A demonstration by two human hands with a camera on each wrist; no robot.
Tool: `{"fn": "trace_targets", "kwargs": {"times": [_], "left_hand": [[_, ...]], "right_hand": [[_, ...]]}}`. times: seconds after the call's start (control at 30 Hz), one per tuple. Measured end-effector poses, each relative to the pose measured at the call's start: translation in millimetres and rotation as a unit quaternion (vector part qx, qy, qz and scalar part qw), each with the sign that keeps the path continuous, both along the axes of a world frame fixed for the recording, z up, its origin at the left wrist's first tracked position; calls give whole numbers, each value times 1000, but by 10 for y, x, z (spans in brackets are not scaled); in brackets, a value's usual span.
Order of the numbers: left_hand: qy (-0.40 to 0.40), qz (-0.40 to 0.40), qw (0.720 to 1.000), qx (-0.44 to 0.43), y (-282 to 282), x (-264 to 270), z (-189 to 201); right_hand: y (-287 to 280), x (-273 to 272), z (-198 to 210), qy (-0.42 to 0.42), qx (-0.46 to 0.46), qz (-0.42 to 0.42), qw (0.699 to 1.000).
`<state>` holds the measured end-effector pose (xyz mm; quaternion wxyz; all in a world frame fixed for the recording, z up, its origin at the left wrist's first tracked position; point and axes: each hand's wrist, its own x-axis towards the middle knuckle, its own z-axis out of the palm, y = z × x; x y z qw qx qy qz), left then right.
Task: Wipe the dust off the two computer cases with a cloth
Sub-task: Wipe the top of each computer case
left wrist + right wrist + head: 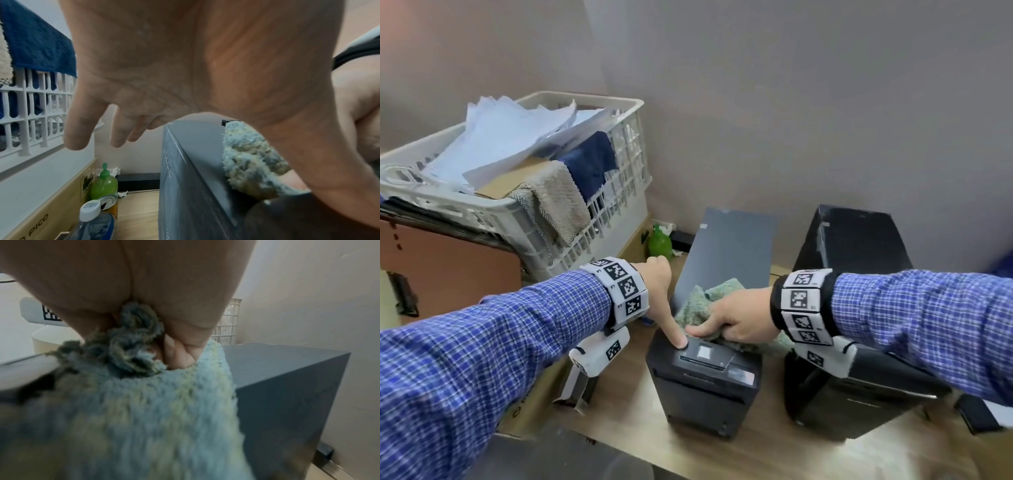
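Two black computer cases stand side by side on a wooden surface: the left case (726, 260) in the middle, the right case (859, 246) beside it. My right hand (739, 325) grips a bunched green-blue cloth (700, 301) on the left case's top, near its front. My left hand (661, 284) presses its thumb (680, 339) on the front top edge of that case, while its fingers (76, 138) hang straight beside the case's left wall (185, 186). The right wrist view shows the cloth (154, 410) crumpled under my right hand (144, 280), with the case's top (277, 360) behind.
A white plastic basket (633, 147) with papers and towels sits on a brown cabinet at the left. A green bottle (659, 243), a capped water bottle (92, 222) and a cardboard box (51, 203) stand left of the left case. A wall is close behind.
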<state>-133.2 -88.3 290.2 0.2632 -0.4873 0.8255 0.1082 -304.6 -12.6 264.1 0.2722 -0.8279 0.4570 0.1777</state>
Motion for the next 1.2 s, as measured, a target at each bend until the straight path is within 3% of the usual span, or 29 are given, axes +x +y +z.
{"fn": "trace_targets", "kwargs": {"times": [0.13,0.23,0.4,0.53,0.77,1.0,1.2], "left_hand": [[-13,-4,999,38,-23,-1,-16],[-23,-10,997,76,-58,-7,-54],[8,-34,996,81,-142,-3,-152],[58,-30,992,111,-240,-10,-263],[-47,-30,991,124,-311,-116,-215],[-105,-40,990,86,-193,-259,-120],[-70,-46,995,49,-137,-149,-88]], "right_hand": [[45,-27,-46,17,-40,21,999],[-114,-147,-129,24,-88,-14,996],[-881,-355,-289,10,-146,-126,981],[-1564,-610,-287,55,-172,-192,965],[-2144,-660,-178,149,-187,-222,945],[-1868,-651,-155,97,-175,-265,943],[-896,-380,-54,-24,-113,-274,955]]}}
